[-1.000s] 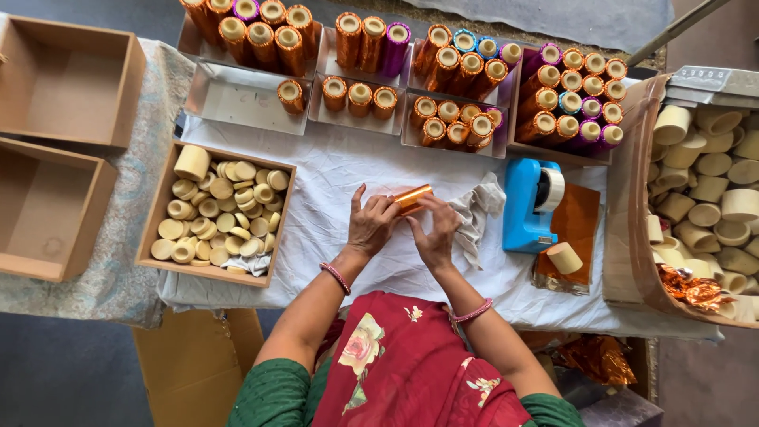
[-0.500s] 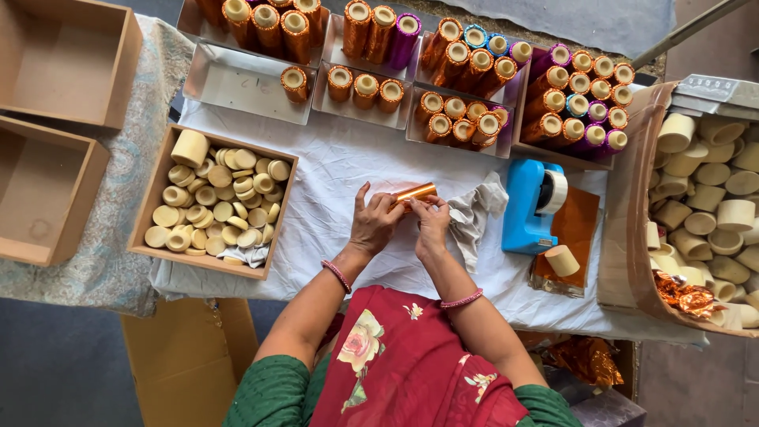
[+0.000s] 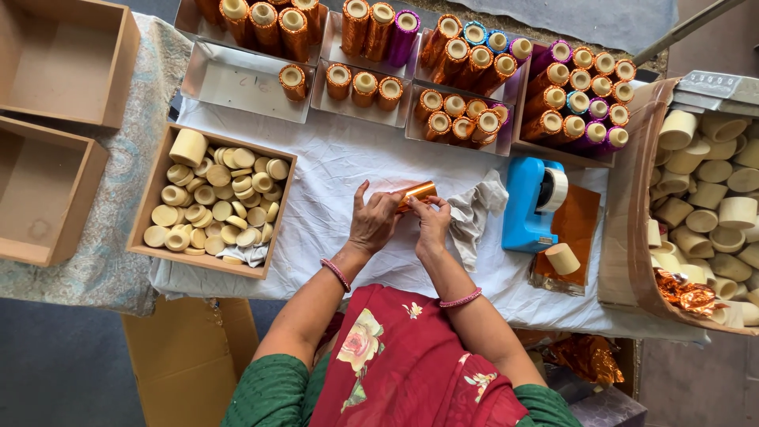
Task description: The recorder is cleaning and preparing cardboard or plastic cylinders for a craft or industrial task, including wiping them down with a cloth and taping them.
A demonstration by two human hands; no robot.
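Both my hands meet over the white cloth at the table's middle. My left hand (image 3: 373,221) and my right hand (image 3: 432,224) together grip a small cylinder wrapped in shiny orange foil (image 3: 419,192), held on its side. A crumpled white cloth (image 3: 473,212) lies just right of my right hand. A wooden box of bare cream cylinders (image 3: 212,202) sits to the left of my left hand.
Trays of orange and purple foil-wrapped cylinders (image 3: 466,79) line the far edge. A blue tape dispenser (image 3: 531,202), orange foil sheets (image 3: 571,237) with one bare cylinder (image 3: 563,258) and a carton of cream cylinders (image 3: 711,205) stand right. Two empty wooden boxes (image 3: 55,63) sit left.
My hands have stayed on the foil-wrapped cylinder with only small finger shifts. The view has tilted slightly, so the table sits lower in the picture.
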